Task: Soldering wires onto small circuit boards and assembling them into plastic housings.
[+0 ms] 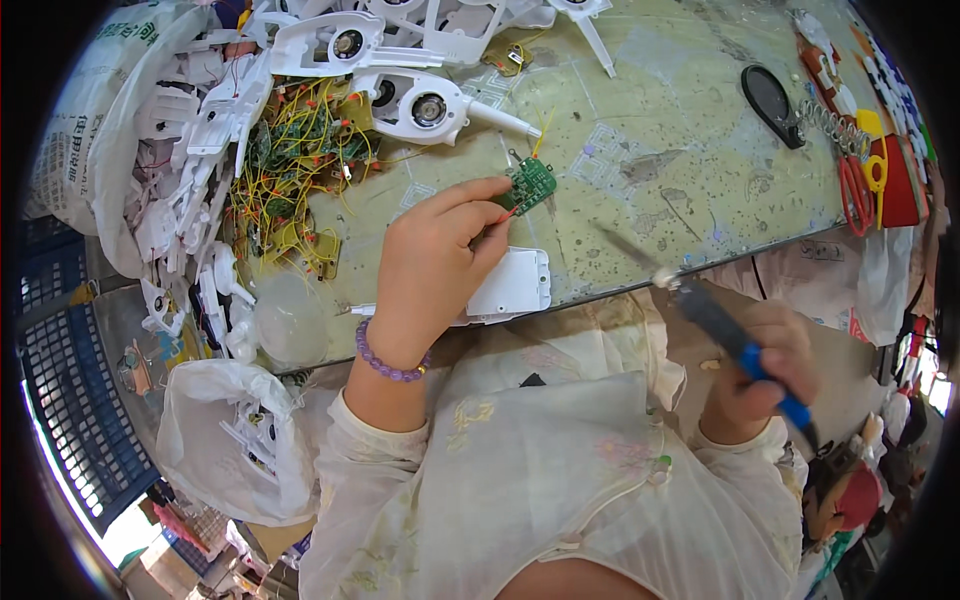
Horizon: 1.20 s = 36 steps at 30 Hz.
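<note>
Between the fingertips of my left hand (445,240) is a small green circuit board (533,186), tilted just above the table, with yellow wires at its far edge and a red wire near my fingers. My right hand (770,365) is wrapped round the blue and black handle of a soldering iron (715,318). The iron's thin tip points up and left, apart from the board. On the table's near edge, partly under my left wrist, lies a flat white plastic housing (515,282).
A tangled pile of circuit boards with yellow wires (300,165) lies left of my hand. White plastic housings (425,105) are heaped behind and beside it. A black oval frame (772,105), a wire coil (835,125) and scissors (876,170) lie at the right. A lined bin (190,430) stands lower left.
</note>
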Each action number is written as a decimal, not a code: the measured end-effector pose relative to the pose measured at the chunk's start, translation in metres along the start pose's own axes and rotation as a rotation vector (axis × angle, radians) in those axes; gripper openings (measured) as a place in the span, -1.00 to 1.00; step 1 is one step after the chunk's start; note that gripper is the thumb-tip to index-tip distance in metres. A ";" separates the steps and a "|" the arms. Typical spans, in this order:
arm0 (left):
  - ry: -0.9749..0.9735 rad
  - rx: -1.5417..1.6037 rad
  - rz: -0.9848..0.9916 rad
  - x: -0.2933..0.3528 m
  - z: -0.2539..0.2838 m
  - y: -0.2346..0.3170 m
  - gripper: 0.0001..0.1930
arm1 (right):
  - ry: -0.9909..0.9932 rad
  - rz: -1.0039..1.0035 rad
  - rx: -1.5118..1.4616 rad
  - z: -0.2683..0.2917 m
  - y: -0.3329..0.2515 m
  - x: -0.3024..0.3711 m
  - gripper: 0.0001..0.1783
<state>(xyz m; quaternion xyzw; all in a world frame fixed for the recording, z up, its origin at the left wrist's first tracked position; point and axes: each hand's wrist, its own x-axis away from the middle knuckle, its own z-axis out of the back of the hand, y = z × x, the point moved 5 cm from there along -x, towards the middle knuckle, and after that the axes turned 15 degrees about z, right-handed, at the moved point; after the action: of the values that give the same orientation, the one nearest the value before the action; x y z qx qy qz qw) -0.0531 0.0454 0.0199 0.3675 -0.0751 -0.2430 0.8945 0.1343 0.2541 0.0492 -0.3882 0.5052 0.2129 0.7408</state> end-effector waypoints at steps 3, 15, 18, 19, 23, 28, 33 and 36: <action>0.005 -0.008 -0.006 0.000 -0.001 0.000 -0.91 | -0.148 0.058 -0.102 -0.017 0.004 0.004 -0.68; -0.012 -0.031 -0.009 -0.001 -0.001 0.000 -0.92 | -0.266 0.066 -0.106 -0.047 0.013 0.008 -0.69; -0.013 -0.026 -0.007 -0.001 -0.002 -0.001 -0.92 | -0.272 0.074 -0.081 -0.050 0.014 0.008 -0.70; -0.012 -0.021 -0.007 -0.001 -0.002 -0.001 -0.92 | -0.281 0.075 -0.079 -0.050 0.014 0.008 -0.70; 0.001 -0.045 -0.018 -0.001 -0.001 0.001 -0.93 | -0.307 0.085 -0.084 -0.053 0.014 0.006 -0.71; 0.000 -0.041 -0.017 -0.001 -0.002 0.000 -0.93 | -0.306 0.108 -0.074 -0.057 0.012 0.005 -0.70; 0.007 -0.056 -0.021 -0.001 -0.002 0.001 -0.93 | -0.306 0.114 -0.080 -0.058 0.013 0.004 -0.71; 0.011 -0.066 -0.012 -0.001 -0.002 0.002 -0.94 | -0.311 0.119 -0.081 -0.057 0.013 0.003 -0.71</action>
<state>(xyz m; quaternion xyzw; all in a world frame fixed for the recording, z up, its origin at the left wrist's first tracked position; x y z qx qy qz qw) -0.0523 0.0479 0.0201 0.3396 -0.0601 -0.2487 0.9051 0.0933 0.2163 0.0308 -0.3496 0.3976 0.3339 0.7799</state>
